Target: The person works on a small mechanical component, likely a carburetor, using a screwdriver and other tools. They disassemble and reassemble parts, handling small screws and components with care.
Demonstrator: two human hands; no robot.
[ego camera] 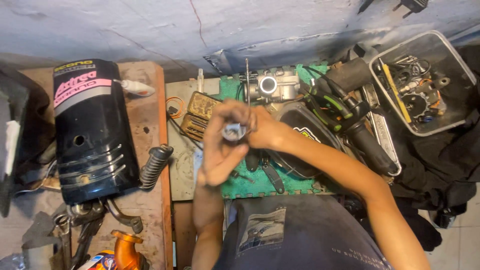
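A small round metal part [233, 132] sits at the centre of the view, above the green foam mat [240, 186]. The left hand [220, 150] cups it from below with fingers curled up around it; the right hand [260, 131] meets it from 3 o'clock, fingertips pinched against it, both hands closed on the part.

At 12 o'clock from the part, just beyond the fingers, lies a grey metal carburettor [272, 86] with a round bore. At 2 o'clock are green-handled pliers [325, 107], with a black grip [367, 142] beyond them. At 9 o'clock stands a black plastic cover [90, 132] with a coiled spring [155, 165] beside it.

At 2 o'clock, well apart, a clear plastic tub [462, 75] holds a tangle of small metal parts, wires and a yellow-handled tool [395, 92].
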